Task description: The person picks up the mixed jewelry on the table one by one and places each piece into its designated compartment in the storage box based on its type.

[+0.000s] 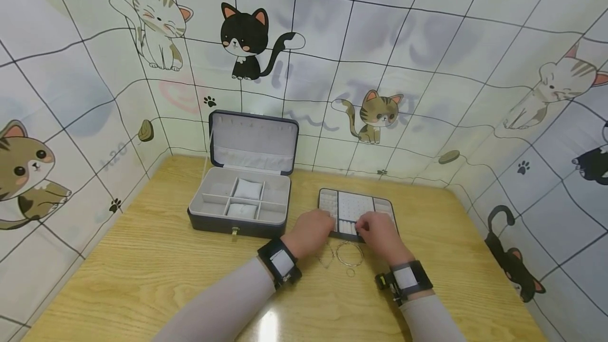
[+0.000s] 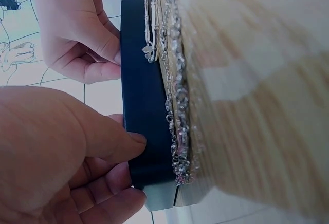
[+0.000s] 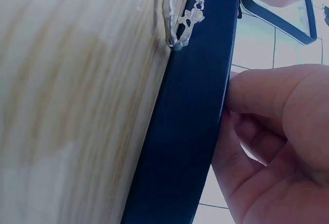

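A shallow jewelry tray with dark edges and a pale lining lies on the table. My left hand holds its near left corner, the thumb pressed on the dark front wall. Over the tray's ring rolls, my right hand brings thumb and fingertips together at the front rim; whether anything small is between them is hidden. In front of the tray lie a thin chain, a bangle and a small ring. A silvery clasp-like piece shows close against the front wall.
Left of the tray stands a dark jewelry box, its lid raised. Two pale cushions sit in its compartments. A cat-patterned cloth surrounds the wooden table at the back and sides.
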Available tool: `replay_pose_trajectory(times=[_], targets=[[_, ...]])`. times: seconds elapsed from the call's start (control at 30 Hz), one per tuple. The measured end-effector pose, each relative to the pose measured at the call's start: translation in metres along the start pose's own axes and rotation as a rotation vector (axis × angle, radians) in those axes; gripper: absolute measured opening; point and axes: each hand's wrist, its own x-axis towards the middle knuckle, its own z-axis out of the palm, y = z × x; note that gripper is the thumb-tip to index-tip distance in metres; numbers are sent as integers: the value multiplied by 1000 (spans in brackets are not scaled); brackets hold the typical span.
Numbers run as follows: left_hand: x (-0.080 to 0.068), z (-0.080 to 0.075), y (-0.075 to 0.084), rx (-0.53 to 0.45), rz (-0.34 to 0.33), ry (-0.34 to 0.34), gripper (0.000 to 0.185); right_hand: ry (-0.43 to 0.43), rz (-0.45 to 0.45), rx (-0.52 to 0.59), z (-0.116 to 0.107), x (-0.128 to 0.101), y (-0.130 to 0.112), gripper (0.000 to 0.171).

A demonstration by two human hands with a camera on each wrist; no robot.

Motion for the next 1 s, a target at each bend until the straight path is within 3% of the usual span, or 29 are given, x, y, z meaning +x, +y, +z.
replay_pose_trajectory(times=[1.0], targets=[[1, 1, -1, -43, -1, -8, 14, -23, -48, 9, -4, 0, 5, 12]])
